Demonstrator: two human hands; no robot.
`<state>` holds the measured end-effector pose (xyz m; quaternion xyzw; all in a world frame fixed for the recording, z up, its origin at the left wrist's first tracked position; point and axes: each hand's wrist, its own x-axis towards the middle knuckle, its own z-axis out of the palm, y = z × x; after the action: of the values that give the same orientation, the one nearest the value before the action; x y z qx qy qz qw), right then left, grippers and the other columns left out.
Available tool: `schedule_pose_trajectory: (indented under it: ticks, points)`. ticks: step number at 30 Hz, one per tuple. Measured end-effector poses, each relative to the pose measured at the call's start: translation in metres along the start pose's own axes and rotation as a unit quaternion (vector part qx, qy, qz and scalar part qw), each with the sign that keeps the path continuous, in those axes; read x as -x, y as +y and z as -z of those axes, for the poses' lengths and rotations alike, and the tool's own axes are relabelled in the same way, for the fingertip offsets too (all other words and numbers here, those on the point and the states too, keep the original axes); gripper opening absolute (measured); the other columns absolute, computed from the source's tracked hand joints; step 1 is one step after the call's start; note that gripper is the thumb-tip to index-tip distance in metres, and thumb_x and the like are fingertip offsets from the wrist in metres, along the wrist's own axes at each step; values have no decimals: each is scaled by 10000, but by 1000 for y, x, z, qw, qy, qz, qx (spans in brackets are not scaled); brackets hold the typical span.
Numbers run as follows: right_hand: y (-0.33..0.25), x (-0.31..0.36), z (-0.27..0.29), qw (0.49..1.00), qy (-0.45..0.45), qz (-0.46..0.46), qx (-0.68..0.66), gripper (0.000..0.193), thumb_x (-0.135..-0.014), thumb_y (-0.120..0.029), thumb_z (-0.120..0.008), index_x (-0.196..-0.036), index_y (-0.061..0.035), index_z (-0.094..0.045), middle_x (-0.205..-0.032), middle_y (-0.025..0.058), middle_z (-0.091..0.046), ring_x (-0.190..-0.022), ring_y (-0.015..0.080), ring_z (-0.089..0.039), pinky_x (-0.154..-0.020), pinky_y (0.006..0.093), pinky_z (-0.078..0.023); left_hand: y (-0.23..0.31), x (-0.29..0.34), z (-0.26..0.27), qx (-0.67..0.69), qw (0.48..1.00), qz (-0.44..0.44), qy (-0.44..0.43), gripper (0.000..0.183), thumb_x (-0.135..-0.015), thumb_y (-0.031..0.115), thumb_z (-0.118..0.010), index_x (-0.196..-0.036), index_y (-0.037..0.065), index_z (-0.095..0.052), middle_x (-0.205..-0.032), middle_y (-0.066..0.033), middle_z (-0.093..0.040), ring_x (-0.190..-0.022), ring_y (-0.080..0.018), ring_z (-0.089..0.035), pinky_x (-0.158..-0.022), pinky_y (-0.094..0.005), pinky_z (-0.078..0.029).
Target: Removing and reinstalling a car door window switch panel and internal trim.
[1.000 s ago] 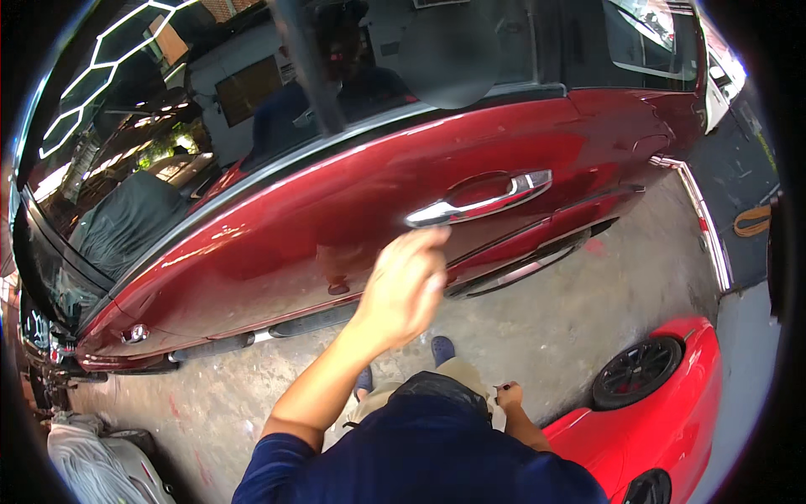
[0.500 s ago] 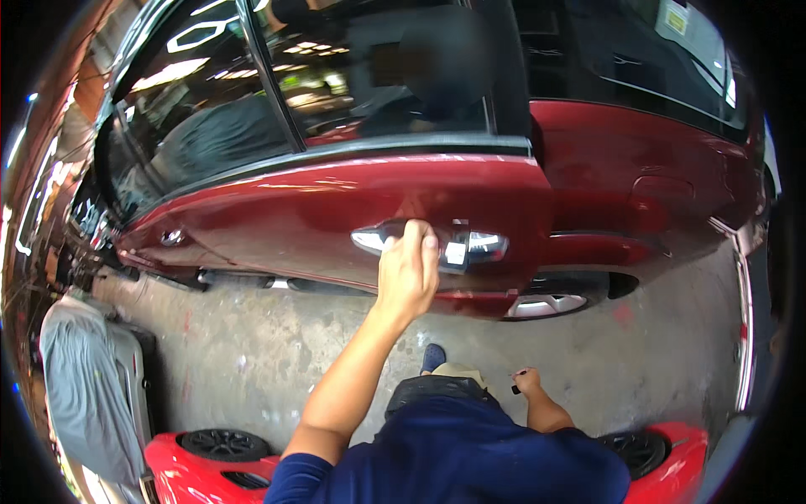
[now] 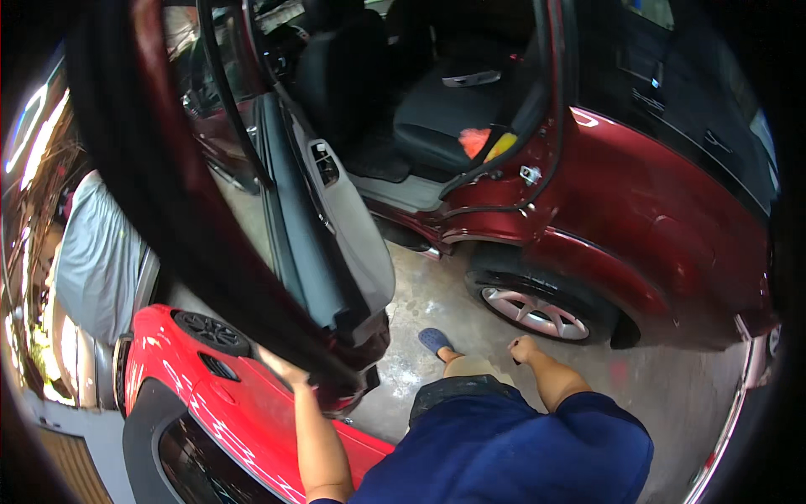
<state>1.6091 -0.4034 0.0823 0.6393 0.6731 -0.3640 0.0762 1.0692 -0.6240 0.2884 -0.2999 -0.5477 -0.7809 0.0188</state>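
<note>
A dark red car's rear door (image 3: 277,210) stands swung wide, its grey inner trim panel toward the cabin. My left hand (image 3: 284,366) is at the door's outer side, close to its edge; the door frame and blur hide its fingers, so its grip does not show. My right hand (image 3: 524,348) hangs low by my side, its fingers closed around a small dark thing that I cannot make out. Inside the doorway is a dark back seat (image 3: 441,109), with a pink-orange cloth (image 3: 473,141) and a yellow cloth (image 3: 501,148) near its edge.
A low red car (image 3: 193,370) is close on the near left, beside the door. The rear wheel (image 3: 537,311) stands right of the doorway. Something under a grey cover (image 3: 101,252) stands at far left. The concrete floor (image 3: 411,370) shows by my foot.
The rear door has swung from closed to wide toward the left and me, exposing the cabin. My left hand went from the outer handle to lower left. My right hand stays low.
</note>
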Motion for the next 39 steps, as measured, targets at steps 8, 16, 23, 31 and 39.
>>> schedule_pose_trajectory:
  ticks: [8,16,23,31,39]
  points:
    - [-99,-26,27,987,-63,100,-107,502,-800,-117,-722,-1293,-64,-638,-1009,173,-736,-943,283,-721,-847,401,-555,67,5,131,-44,943,24,328,319,-1023,288,-488,-1114,0,-590,-927,-97,-599,-721,-195,-553,-787,-380,-470]
    - [-234,-101,86,930,-146,244,-234,460,-840,67,-616,-1287,-40,-640,-929,35,-689,-857,137,-622,-803,270,-511,94,-14,113,-25,828,53,558,279,-1005,262,-509,-1092,19,-614,-853,-59,-551,-626,-166,-492,-581,-346,-447]
    - [-366,-201,128,892,-65,366,-256,204,-902,6,-605,-1048,-42,-740,-820,48,-702,-738,118,-618,-687,304,-515,41,4,240,-241,775,85,579,278,-1011,267,-452,-997,41,-613,-783,-47,-587,-600,-152,-521,-537,-321,-456]
    - [-480,-375,277,795,183,425,-392,149,-932,24,-578,-1016,-16,-694,-921,64,-705,-802,122,-643,-736,286,-524,19,-14,130,-107,789,137,589,510,-1056,374,-466,-1434,34,-502,-1486,-125,-506,-1315,-298,-514,-1060,-461,-451]
    - [-441,-535,299,912,283,286,79,398,-917,-241,-673,-1258,-37,-644,-1294,234,-590,-1270,420,-519,-1108,472,-399,-31,-17,214,-154,798,102,573,521,-984,380,-599,-1349,9,-597,-1367,-162,-611,-1204,-336,-615,-986,-503,-537]
